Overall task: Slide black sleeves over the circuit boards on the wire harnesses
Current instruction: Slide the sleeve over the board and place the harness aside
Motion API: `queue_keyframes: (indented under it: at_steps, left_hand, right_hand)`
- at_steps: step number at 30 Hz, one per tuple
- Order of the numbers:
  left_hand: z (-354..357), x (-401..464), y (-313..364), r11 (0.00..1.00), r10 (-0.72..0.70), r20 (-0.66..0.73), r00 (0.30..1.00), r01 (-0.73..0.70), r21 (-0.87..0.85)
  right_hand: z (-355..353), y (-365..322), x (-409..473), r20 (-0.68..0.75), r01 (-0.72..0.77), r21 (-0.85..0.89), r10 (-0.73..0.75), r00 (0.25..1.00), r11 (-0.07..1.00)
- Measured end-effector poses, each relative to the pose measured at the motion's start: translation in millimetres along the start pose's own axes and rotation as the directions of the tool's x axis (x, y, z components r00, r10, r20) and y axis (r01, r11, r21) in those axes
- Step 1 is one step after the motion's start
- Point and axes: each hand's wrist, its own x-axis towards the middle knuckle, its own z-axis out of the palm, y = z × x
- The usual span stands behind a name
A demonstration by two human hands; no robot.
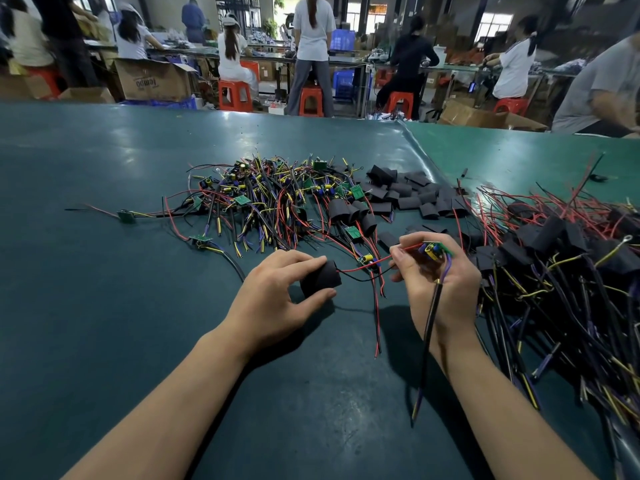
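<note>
The black sleeve (320,278) sits in the grip of the left hand (277,292), pinched between thumb on the near side and curled fingers on the far side, low over the green surface (104,289). A red wire (367,266) and a black wire (360,279) come out of the sleeve's right end and run right to the circuit board (434,250), which stays bare, outside the sleeve and to its right. The right hand (440,282) grips that board with its fingers curled around it, fingertips pinching the red wire beside it; a black cable (429,337) with purple and yellow leads hangs from this hand toward the near edge.

Just beyond the 2 hands, another small board (366,260) lies on the surface under the stretched wires. Farther off, a tangled heap of unsleeved harnesses (263,195) spreads across the middle, with a pile of loose black sleeves (415,197) to its right. On the right side lies a heap of sleeved harnesses (561,258), close to the right forearm. At the far side, people work at other benches, some seated on red stools (235,95).
</note>
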Motion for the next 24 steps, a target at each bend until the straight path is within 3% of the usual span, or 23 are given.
queue_keyframes:
  at_steps: [4,8,13,24]
  left_hand:
    - [0.3,0.2,0.6,1.0,0.008,0.011,1.0,-0.009,0.02]
    - [-0.4,0.4,0.9,1.0,0.009,0.011,1.0,-0.01,0.02]
    - [-0.8,-0.2,1.5,1.0,0.005,0.042,0.999,-0.006,0.02]
    - [-2.0,-0.2,3.6,1.0,0.017,0.041,0.999,-0.017,-0.017]
  right_hand:
    - [0.9,1.1,-4.6,0.065,0.122,-0.063,-0.118,0.991,0.991]
    - [5.8,0.1,-4.5,0.081,-0.111,0.084,0.105,0.991,0.99]
    - [3.5,3.7,-0.4,0.136,-0.425,0.306,0.403,0.905,0.852]
    - [-1.2,8.5,2.9,0.173,-0.467,0.325,0.434,0.884,0.822]
